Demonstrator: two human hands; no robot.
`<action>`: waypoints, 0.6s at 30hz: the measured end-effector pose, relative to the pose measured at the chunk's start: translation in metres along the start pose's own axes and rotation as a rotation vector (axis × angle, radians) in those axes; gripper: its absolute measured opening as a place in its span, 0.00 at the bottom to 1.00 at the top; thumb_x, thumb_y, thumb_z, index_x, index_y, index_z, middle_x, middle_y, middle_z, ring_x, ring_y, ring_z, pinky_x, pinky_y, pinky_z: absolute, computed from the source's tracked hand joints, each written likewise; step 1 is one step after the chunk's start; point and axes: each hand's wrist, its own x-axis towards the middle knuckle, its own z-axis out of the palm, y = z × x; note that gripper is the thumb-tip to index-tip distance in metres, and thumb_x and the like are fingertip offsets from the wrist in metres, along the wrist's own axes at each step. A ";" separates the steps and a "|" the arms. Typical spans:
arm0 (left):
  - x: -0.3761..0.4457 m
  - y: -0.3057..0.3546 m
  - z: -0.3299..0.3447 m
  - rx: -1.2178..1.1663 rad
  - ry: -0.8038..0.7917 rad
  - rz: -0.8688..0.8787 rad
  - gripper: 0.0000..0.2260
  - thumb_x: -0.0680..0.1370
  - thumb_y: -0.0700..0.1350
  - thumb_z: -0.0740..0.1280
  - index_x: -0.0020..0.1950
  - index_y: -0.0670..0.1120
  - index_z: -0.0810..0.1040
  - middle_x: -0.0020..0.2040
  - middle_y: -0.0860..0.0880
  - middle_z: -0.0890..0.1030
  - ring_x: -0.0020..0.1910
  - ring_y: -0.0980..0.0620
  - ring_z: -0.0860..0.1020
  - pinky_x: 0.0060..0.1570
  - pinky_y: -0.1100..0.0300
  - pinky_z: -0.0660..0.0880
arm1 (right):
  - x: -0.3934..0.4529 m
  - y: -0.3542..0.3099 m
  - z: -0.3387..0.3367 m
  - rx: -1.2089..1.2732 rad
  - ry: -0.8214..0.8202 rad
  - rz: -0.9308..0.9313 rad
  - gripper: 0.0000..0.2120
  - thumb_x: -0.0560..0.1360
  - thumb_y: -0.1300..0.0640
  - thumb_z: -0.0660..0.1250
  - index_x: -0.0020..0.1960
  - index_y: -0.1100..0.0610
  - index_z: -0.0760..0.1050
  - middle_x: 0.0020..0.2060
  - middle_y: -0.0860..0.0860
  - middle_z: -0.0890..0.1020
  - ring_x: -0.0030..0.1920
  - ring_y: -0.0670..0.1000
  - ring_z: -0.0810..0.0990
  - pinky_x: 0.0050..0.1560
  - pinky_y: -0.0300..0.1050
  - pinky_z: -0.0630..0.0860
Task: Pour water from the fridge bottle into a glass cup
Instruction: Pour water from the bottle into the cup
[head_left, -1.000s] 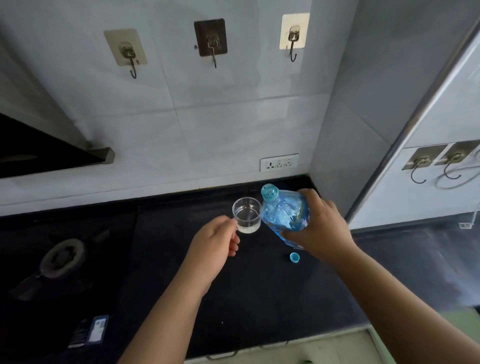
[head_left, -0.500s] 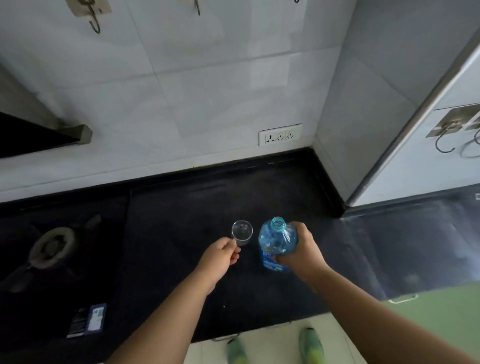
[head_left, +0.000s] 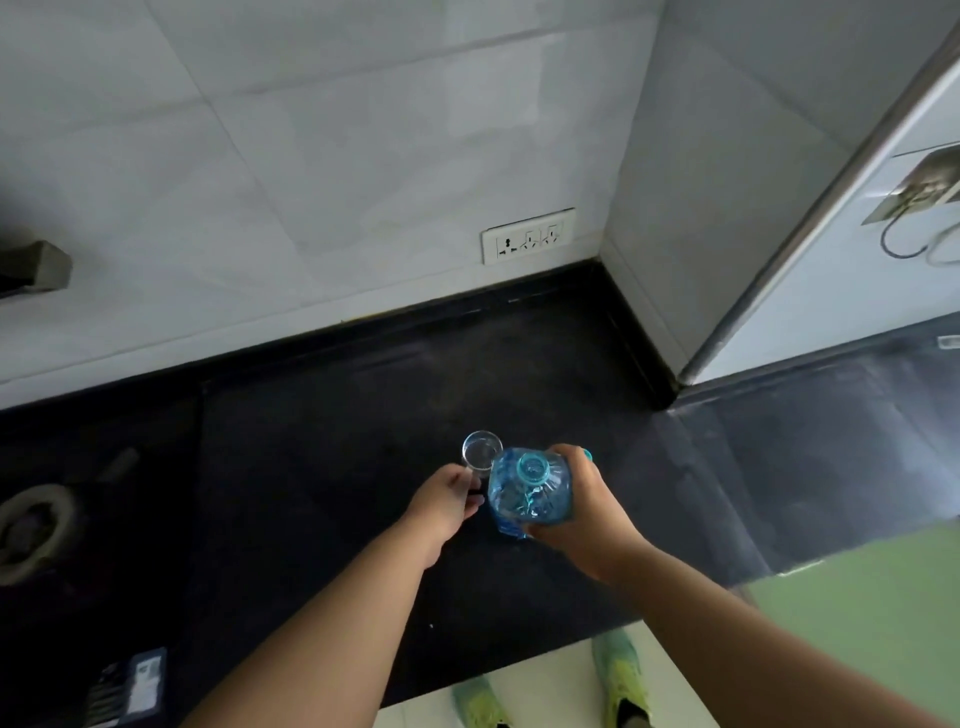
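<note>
Head view, left to right: a gas burner (head_left: 32, 525) sits at the far left of the black counter (head_left: 322, 447), with a dark packet (head_left: 132, 686) near the front edge whose print is too blurred to read. The left hand (head_left: 444, 501) has its fingers curled round the lower side of the glass cup (head_left: 482, 451), which stands on the counter and appears to hold some water. Just beside it on the right, the blue bottle (head_left: 530, 491) stands near upright, its open mouth facing up, gripped round the body by the right hand (head_left: 576, 499). A blue cap (head_left: 588, 455) peeks out behind that hand.

I judge the pour paused or finished, the bottle being set down. The next move likely calls for picking up the cap and screwing it on, or tilting again if more water is wanted. The bottle label (head_left: 506, 527) shows no legible writing; the wall socket (head_left: 527, 236) bears none.
</note>
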 end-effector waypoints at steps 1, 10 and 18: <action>0.003 0.001 0.001 0.008 -0.018 -0.009 0.12 0.87 0.50 0.59 0.57 0.46 0.80 0.58 0.46 0.83 0.56 0.51 0.84 0.59 0.53 0.83 | 0.001 0.001 0.000 -0.004 -0.002 0.000 0.41 0.64 0.58 0.84 0.69 0.45 0.65 0.61 0.42 0.71 0.58 0.42 0.77 0.56 0.38 0.79; 0.007 0.013 0.001 0.207 0.030 0.010 0.12 0.87 0.50 0.58 0.59 0.48 0.79 0.53 0.48 0.83 0.50 0.51 0.83 0.47 0.60 0.82 | 0.013 -0.006 -0.013 -0.053 -0.097 -0.023 0.41 0.64 0.59 0.84 0.66 0.41 0.63 0.56 0.40 0.76 0.56 0.42 0.80 0.55 0.42 0.82; -0.023 0.011 -0.010 0.300 0.150 0.145 0.21 0.79 0.37 0.68 0.65 0.56 0.69 0.57 0.51 0.80 0.52 0.53 0.82 0.50 0.56 0.82 | 0.012 -0.010 -0.022 -0.094 -0.185 -0.028 0.43 0.66 0.58 0.84 0.71 0.43 0.62 0.59 0.42 0.77 0.57 0.45 0.82 0.55 0.43 0.83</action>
